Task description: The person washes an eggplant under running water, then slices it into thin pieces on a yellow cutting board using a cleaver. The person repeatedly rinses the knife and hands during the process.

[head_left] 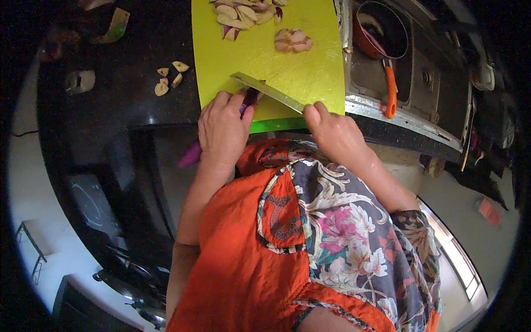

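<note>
Across the yellow-green cutting board (310, 74), your purple eggplant (191, 153) overhangs the near side. Draw the kitchen knife (279, 97) evenly, your right hand's (336, 130) fingers closed on it; keep your left hand's (224, 123) fingers, wrapped round the eggplant, tucked back.

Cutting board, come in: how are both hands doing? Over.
Left hand gripping purple vegetable. Right hand holding knife, blade at vegetable's far end. Cut pieces farther up cutting board, apart from blade.

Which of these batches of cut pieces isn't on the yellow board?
The few small cut pieces on the black counter, left of the yellow board; the sliced pile and the pinkish clump both lie on the board.
</note>
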`<move>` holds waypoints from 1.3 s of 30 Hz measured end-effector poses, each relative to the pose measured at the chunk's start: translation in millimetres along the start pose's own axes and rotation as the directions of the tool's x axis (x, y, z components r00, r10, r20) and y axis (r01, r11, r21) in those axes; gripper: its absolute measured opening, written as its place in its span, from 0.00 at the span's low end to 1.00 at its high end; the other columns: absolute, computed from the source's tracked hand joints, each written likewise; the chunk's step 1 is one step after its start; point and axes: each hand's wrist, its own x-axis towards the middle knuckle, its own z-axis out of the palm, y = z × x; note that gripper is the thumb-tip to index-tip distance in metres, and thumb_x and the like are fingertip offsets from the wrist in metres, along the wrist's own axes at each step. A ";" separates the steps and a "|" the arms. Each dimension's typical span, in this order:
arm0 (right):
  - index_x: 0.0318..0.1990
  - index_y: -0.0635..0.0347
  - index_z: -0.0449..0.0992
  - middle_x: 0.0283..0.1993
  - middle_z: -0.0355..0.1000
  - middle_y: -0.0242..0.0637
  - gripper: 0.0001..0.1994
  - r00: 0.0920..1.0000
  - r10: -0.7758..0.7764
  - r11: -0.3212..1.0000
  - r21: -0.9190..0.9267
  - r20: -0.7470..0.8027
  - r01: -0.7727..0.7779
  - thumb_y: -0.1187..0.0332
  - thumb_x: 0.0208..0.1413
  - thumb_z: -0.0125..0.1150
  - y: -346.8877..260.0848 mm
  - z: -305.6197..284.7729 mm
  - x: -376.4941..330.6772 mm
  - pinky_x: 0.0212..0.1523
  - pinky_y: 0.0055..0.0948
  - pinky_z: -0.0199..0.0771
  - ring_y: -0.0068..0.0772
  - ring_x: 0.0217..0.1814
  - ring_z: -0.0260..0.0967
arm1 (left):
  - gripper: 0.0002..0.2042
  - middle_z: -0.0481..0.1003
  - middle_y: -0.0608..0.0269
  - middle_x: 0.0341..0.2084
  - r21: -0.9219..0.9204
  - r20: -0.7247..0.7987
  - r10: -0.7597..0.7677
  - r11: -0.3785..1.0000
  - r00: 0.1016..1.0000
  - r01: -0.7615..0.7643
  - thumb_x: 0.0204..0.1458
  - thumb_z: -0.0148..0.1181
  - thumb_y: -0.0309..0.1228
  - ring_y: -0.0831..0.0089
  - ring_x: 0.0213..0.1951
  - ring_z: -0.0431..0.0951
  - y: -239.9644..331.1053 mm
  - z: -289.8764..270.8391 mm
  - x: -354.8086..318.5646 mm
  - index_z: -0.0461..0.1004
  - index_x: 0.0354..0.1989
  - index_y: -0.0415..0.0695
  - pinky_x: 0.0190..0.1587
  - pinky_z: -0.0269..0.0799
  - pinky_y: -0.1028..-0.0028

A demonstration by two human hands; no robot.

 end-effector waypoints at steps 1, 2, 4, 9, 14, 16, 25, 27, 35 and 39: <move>0.38 0.60 0.63 0.30 0.68 0.41 0.09 1.000 -0.007 1.000 0.008 -0.015 0.007 0.71 0.50 0.54 -1.5 1.6 5.6 0.18 0.37 0.74 0.40 0.21 0.74 | 0.15 0.74 0.55 0.32 -0.021 0.003 -0.018 1.000 1.000 0.018 0.45 0.67 0.33 0.54 0.37 0.76 -0.9 0.8 -0.2 0.78 0.42 0.45 0.42 0.72 0.60; 0.38 0.60 0.63 0.30 0.68 0.41 0.09 0.999 -0.014 1.000 0.016 -0.030 0.014 0.71 0.51 0.54 -2.8 3.4 11.0 0.18 0.37 0.74 0.41 0.21 0.74 | 0.14 0.74 0.55 0.32 -0.042 0.007 -0.036 0.998 0.999 0.036 0.46 0.67 0.33 0.54 0.37 0.76 -1.8 1.4 -0.4 0.78 0.42 0.45 0.41 0.72 0.59; 0.39 0.61 0.64 0.29 0.68 0.42 0.09 0.998 -0.033 0.998 0.045 -0.057 0.035 0.71 0.51 0.53 -2.3 8.7 21.5 0.18 0.38 0.75 0.43 0.21 0.74 | 0.15 0.75 0.55 0.33 -0.066 0.005 -0.046 0.997 0.999 0.046 0.46 0.67 0.34 0.53 0.36 0.77 -4.4 3.5 -0.9 0.78 0.43 0.46 0.41 0.72 0.59; 0.40 0.61 0.63 0.32 0.68 0.43 0.10 0.999 -0.020 0.998 0.065 -0.047 0.023 0.73 0.51 0.53 -1.6 -2.8 26.4 0.21 0.41 0.75 0.46 0.23 0.74 | 0.15 0.75 0.56 0.34 -0.080 -0.035 -0.023 0.997 0.999 0.021 0.47 0.66 0.36 0.52 0.36 0.77 -11.7 7.0 -6.5 0.78 0.44 0.47 0.40 0.73 0.59; 0.40 0.61 0.62 0.32 0.67 0.41 0.10 0.998 -0.023 0.998 0.064 -0.052 0.026 0.71 0.51 0.53 4.0 -17.1 3.6 0.22 0.40 0.75 0.43 0.25 0.75 | 0.15 0.76 0.53 0.36 -0.050 0.041 -0.090 0.995 0.995 0.092 0.49 0.64 0.37 0.50 0.37 0.77 -11.4 1.3 -10.3 0.78 0.45 0.46 0.40 0.73 0.58; 0.43 0.60 0.63 0.35 0.68 0.41 0.12 0.998 -0.019 0.997 0.074 0.065 0.014 0.74 0.50 0.52 1.3 -19.4 -4.2 0.25 0.40 0.75 0.45 0.28 0.75 | 0.15 0.76 0.53 0.36 -0.026 0.050 -0.092 0.995 0.995 0.093 0.50 0.64 0.37 0.50 0.37 0.78 -11.1 0.4 -8.8 0.78 0.45 0.46 0.41 0.74 0.57; 0.42 0.60 0.62 0.34 0.67 0.42 0.12 0.988 -0.058 0.998 0.003 0.143 0.058 0.73 0.49 0.53 -4.1 -20.8 -5.9 0.22 0.39 0.74 0.42 0.25 0.75 | 0.15 0.76 0.53 0.38 -0.017 0.074 -0.109 0.994 0.991 0.111 0.49 0.64 0.35 0.50 0.38 0.78 -8.0 -1.0 -6.3 0.78 0.45 0.45 0.42 0.74 0.57; 0.40 0.60 0.63 0.32 0.67 0.41 0.11 0.993 -0.080 0.997 -0.008 0.087 0.081 0.72 0.49 0.54 -9.9 -16.9 4.5 0.20 0.38 0.74 0.41 0.23 0.75 | 0.15 0.76 0.53 0.37 0.004 0.058 -0.086 0.996 0.995 0.086 0.48 0.64 0.35 0.51 0.38 0.78 -9.2 1.1 -6.8 0.78 0.45 0.46 0.43 0.74 0.57; 0.38 0.62 0.65 0.28 0.68 0.42 0.09 0.983 -0.164 0.986 -0.002 -0.088 0.164 0.70 0.50 0.55 -12.3 9.7 50.3 0.18 0.38 0.75 0.42 0.20 0.74 | 0.15 0.76 0.55 0.36 -0.058 0.006 -0.083 0.995 0.997 0.083 0.48 0.65 0.34 0.53 0.39 0.77 -10.4 4.6 -13.3 0.78 0.44 0.45 0.43 0.73 0.59; 0.39 0.62 0.64 0.29 0.69 0.44 0.09 0.988 -0.129 0.982 0.127 -0.080 0.139 0.70 0.53 0.53 -6.3 1.9 44.8 0.23 0.43 0.75 0.49 0.24 0.74 | 0.15 0.77 0.53 0.37 -0.243 -0.069 -0.217 0.950 0.974 0.195 0.49 0.65 0.34 0.52 0.40 0.78 -32.5 11.9 -20.8 0.78 0.44 0.43 0.43 0.74 0.60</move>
